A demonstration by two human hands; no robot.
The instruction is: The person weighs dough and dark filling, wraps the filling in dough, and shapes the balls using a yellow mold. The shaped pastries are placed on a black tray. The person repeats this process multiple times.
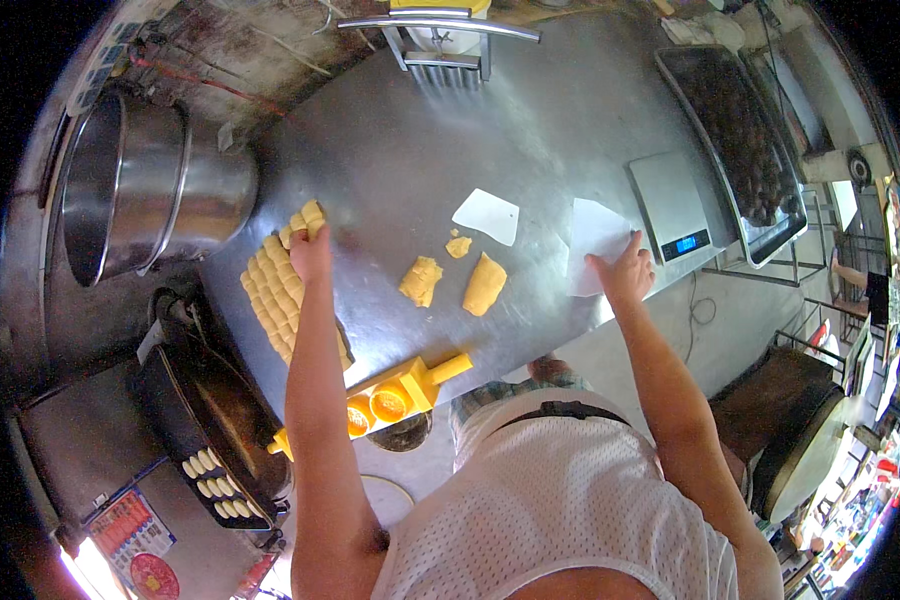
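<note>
My left hand (312,253) grips the upper end of a row of yellow dough pieces (274,296), which lie in close rows on the steel table (390,165). My right hand (624,270) rests with its fingers apart on a white sheet (594,240); whether it pinches the sheet's edge I cannot tell. Between my hands lie a rough dough lump (421,281), a smoother oblong one (484,285) and a small scrap (458,247). Above them is a white dough scraper (489,215). Partly behind my left forearm, a yellow mould with round cavities (390,401) lies at the near edge.
A digital scale (669,206) stands to the right, beside a large tray of dark pieces (750,150). A big steel pot (157,187) is at the left. Below it, a dark pan (210,427) has pale oblong pieces at its edge. A metal-framed device (441,45) stands at the far side.
</note>
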